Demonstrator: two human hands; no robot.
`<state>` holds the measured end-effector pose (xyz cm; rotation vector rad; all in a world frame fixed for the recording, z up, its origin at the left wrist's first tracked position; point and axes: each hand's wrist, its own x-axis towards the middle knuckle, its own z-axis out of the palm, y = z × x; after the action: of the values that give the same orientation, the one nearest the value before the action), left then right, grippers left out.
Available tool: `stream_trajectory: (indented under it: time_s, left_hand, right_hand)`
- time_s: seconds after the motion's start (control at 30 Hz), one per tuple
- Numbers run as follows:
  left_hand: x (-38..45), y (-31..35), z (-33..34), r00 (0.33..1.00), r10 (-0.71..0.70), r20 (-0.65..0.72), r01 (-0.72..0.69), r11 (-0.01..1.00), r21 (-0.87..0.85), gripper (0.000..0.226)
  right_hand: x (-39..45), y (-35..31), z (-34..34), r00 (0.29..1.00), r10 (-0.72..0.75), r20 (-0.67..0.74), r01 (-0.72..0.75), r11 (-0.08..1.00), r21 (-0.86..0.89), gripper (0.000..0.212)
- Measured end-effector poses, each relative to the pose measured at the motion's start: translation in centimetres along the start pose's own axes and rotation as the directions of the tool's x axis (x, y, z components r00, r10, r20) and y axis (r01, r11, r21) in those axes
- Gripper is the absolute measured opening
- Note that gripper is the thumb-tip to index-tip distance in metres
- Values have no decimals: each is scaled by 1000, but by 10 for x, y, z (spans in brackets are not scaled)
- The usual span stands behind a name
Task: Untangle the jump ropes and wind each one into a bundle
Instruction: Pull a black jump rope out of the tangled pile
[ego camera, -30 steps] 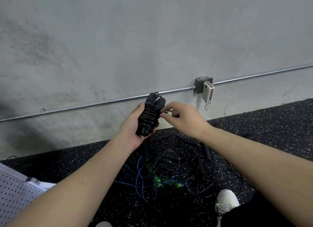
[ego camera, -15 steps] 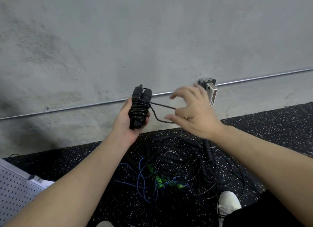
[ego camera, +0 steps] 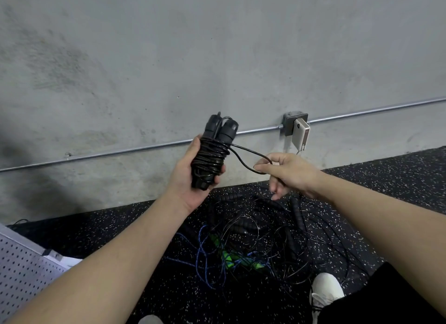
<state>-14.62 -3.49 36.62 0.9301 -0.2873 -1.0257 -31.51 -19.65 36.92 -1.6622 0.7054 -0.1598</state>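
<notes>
Wound black rope bundle (ego camera: 211,154) is gripped upright by left hand (ego camera: 193,178); its loose loop (ego camera: 243,160) is pinched by right hand (ego camera: 289,174), just beside.

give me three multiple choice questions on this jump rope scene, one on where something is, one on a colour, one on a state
1. Where is the tangled pile of ropes?
A. on the speckled floor below the hands
B. hung on the wall pipe
C. on the perforated panel

2. What colour is the rope wound round the handles in the left hand?
A. blue
B. black
C. green

3. What is the right hand doing?
A. resting flat on the floor
B. gripping a shoe
C. pinching a loose loop of the rope

Answers:
1. A, the tangled pile lies on the floor.
2. B, the left hand holds a black bundle.
3. C, the right hand pinches the loose loop running from the bundle.
</notes>
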Motion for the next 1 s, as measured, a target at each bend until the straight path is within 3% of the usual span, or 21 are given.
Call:
stream_trajectory:
  time_s: [0.1, 0.2, 0.27, 0.33, 0.43, 0.5, 0.6, 0.73, 0.83, 1.0]
  left_hand:
    - [-1, -8, 3, 994, -36, 103, 37, 999, -7, 31]
    - [-2, -13, 0, 964, -119, 236, 91, 988, 125, 50]
    - [-4, -15, 0, 909, -226, 351, 136, 955, 262, 73]
    - [-5, -17, 3, 849, -337, 406, 175, 906, 385, 71]
    - [-2, -23, 7, 853, -410, 322, 190, 820, 540, 52]
    - [4, -25, 6, 876, -405, 261, 134, 725, 676, 46]
    - [6, -22, 7, 879, -420, 225, 55, 559, 827, 65]
    - [5, -23, 11, 888, -423, 180, 17, 422, 907, 73]
    - [8, -25, 9, 900, -406, 159, -54, 259, 964, 94]
    - [2, -22, 8, 940, -295, 169, -134, 137, 981, 66]
  right_hand:
    - [0, 0, -7, 987, 153, 48, -159, 975, 157, 32]
    - [-3, -4, -12, 948, 268, 172, -310, 900, 306, 26]
    - [-5, -6, -12, 938, 279, 207, -334, 885, 323, 11]
    - [-4, -4, -11, 949, 249, 193, -301, 898, 321, 10]
    - [-1, 0, -11, 974, 182, 135, -212, 942, 259, 20]
    - [-2, 1, -12, 987, 136, 85, -144, 984, 101, 15]
    - [-4, 0, -9, 996, 48, 80, -44, 998, -48, 9]
    - [-5, 0, 2, 993, -61, 102, 74, 989, -128, 12]
    - [-4, -2, 2, 985, -94, 143, 114, 983, -142, 11]
    - [-10, -14, -7, 970, -96, 223, 151, 958, -244, 23]
